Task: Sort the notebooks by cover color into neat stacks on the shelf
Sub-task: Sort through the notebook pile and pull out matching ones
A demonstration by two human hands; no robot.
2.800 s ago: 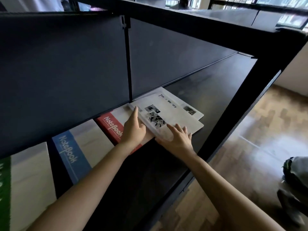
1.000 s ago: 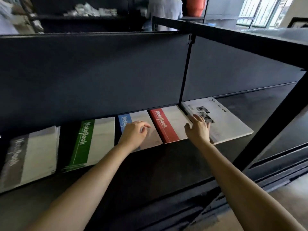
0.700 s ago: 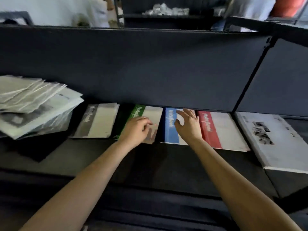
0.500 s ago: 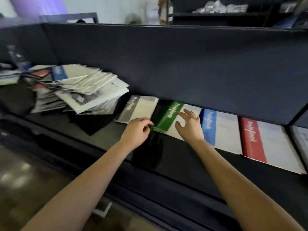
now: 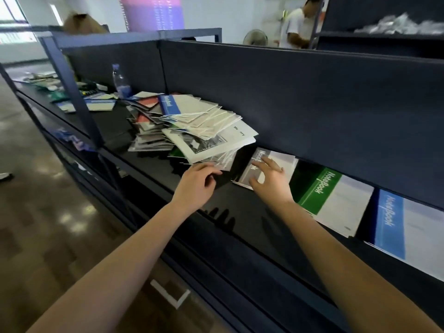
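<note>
Hands apart, gripping nothing: right hand point(image 5: 269, 182) flat on grey stack point(image 5: 280, 158) near shelf point(image 5: 240, 212) back edge, likely squaring it; left hand point(image 5: 195, 182) loosely curled just beside unsorted pile point(image 5: 199, 126), probably for next notebook.

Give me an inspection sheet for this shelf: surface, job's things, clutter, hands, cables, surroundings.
Surface: black shelf, glossy.
Job's things: unsorted pile at left; grey stack, green stack, blue stack in a row to its right.
Clutter: water bottle behind the pile.
Hands: left hand loosely curled beside the pile, holding nothing; right hand spread on the grey stack.
Cables: nothing seen.
Surroundings: wooden floor; a person beyond the shelf.
</note>
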